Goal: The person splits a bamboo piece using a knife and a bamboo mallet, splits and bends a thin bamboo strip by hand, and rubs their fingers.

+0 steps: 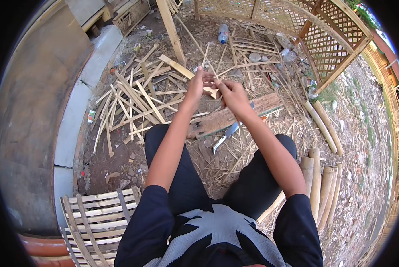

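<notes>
A long, thin bamboo strip [193, 39] slants from my hands up toward the wooden post. My right hand [234, 95] is closed, pinching this strip near its lower part. Beside it, my left hand [197, 88] has its thumb raised and its fingers apart, the fingertips close to the strip. A wider split bamboo piece [175, 66] passes behind my left hand; whether that hand touches it is hidden. Below both hands, a worn wooden plank [204, 126] lies on the ground between my knees. A blue-grey long-bladed tool [231, 129] rests against the plank, partly hidden by my right forearm.
Loose bamboo strips [132, 100] are heaped at left. A slatted bamboo panel [99, 218] is at lower left, cut bamboo poles [315, 178] at right. The wooden post [172, 33] and lattice frame [328, 35] stand ahead, near a plastic bottle [223, 34].
</notes>
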The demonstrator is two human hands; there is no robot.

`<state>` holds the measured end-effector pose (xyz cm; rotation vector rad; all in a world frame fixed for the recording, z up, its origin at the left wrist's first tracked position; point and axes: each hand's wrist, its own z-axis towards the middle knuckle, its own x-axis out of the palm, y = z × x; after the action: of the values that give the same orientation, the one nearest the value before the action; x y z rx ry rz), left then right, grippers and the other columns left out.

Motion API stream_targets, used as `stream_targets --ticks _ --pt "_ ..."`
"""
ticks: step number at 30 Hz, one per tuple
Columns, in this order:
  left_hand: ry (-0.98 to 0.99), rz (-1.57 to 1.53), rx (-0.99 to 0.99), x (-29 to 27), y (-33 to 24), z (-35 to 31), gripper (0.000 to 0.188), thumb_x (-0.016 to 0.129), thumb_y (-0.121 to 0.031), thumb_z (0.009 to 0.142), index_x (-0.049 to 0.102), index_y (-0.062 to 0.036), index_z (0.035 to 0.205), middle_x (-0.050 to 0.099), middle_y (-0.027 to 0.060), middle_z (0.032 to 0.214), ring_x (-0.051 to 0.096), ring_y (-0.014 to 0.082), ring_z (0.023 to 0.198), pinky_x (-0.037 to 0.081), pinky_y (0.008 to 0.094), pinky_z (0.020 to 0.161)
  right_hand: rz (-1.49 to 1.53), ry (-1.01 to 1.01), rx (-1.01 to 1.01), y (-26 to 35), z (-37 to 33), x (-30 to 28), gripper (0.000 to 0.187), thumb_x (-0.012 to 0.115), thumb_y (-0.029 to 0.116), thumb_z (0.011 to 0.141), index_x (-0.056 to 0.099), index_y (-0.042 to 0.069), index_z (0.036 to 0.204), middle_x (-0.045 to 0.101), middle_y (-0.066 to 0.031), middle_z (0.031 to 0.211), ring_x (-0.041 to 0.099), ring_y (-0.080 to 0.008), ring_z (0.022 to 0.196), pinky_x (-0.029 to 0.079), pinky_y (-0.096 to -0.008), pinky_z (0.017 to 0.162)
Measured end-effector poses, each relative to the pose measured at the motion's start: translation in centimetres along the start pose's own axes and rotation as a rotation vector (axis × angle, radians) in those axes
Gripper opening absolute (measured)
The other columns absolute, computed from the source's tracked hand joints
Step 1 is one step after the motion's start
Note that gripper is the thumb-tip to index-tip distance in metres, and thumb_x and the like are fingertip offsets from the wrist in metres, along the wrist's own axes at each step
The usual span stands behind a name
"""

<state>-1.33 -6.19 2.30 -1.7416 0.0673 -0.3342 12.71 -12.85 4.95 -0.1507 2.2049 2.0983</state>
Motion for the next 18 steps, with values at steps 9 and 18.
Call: stream_targets --ticks 9,18 --pt "-0.05 -0.142 0.126 -0.1 1.7 -0.7 0.034 0.052 -0.031 0.104 0.068 -0.0037 0.118 0.063 0.0011 0.092 0.059 0.0083 0.073 0.048 0.022 0.057 0.047 0.062 0.012 -3.0 -0.7 2.1 0.034 0.051 0.023 0.103 0.068 -0.005 0.093 0.062 -0.0055 0.066 0.058 -0.012 0.051 0.046 -0.029 0.048" --pt "-0.143 -0.21 0.175 -0.3 1.1 -0.8 0.028 0.062 -0.03 0.099 0.073 -0.0078 0.113 0.063 -0.0047 0.083 0.054 0.003 0.068 0.04 0.0196 0.057 -0.139 0.042 -0.033 -4.8 -0.4 1.1 0.033 0.066 0.026 0.095 0.066 -0.005 0.083 0.065 -0.0086 0.065 0.063 -0.014 0.055 0.048 -0.0315 0.054"
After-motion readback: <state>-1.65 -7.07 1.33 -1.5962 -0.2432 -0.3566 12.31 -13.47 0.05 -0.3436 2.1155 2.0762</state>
